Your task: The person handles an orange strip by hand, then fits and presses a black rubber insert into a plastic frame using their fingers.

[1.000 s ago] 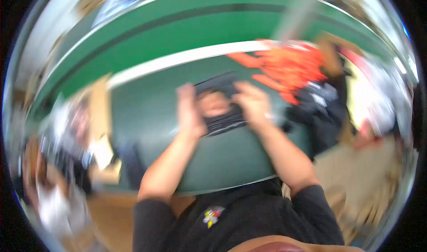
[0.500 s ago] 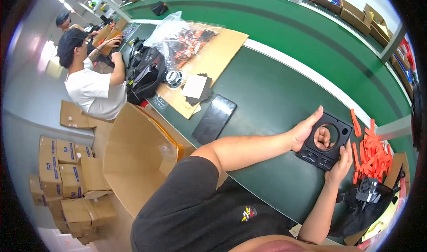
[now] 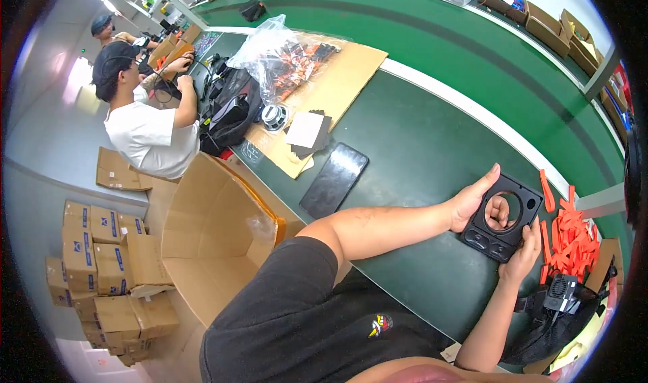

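Both my hands hold a black rectangular speaker panel above the green table. It has one large round hole, a small hole in an upper corner and two small recessed shapes along its lower end. My left hand grips the left side, thumb along the edge; fingers behind the panel show through the large hole. At the lower right edge, my right hand is closed on the panel. Close by on the right lies a pile of orange-red strips.
A black phone-like slab lies on the green table. Beyond it, cardboard carries a round speaker, card sheets and a plastic bag. An open carton stands left. A co-worker sits farther along.
The whole view has shifted slightly, so things appear a little farther right. Both hands keep their hold on the panel, with no clear change in grip.
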### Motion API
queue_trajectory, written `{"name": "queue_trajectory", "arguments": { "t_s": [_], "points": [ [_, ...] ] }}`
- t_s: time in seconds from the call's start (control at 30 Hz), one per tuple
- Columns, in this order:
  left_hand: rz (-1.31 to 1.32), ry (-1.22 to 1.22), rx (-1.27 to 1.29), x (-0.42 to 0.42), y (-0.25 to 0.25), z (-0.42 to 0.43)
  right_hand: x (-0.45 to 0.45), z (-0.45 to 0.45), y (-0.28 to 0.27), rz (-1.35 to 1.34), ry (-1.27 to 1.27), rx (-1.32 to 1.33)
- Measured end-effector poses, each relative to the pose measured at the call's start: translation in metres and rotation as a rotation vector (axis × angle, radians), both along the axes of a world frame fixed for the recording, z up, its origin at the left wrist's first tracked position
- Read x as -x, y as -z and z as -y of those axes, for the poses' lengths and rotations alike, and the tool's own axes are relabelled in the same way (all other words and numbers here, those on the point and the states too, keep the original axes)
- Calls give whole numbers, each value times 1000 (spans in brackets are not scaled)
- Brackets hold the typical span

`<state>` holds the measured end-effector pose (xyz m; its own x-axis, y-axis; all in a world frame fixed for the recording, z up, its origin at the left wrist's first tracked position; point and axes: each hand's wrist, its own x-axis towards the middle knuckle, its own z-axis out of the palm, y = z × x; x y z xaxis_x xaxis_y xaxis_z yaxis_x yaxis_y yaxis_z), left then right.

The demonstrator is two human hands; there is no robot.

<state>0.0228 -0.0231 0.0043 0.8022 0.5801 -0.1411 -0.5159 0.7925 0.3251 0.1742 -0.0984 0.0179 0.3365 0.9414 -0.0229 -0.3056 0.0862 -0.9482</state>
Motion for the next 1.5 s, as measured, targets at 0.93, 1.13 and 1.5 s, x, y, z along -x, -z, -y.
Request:
{"name": "queue_trajectory", "arguments": {
  "t_s": [0.93,1.13,1.5],
  "points": [
    [-18,16,9,0,0,0,0,-2,2,31,144,76],
    [-101,-47,-43,0,1,1,-5,0,3,62,100,73],
    [136,-3,-95,-2,1,-2,-3,0,3,-66,38,-21]
  ]
}}
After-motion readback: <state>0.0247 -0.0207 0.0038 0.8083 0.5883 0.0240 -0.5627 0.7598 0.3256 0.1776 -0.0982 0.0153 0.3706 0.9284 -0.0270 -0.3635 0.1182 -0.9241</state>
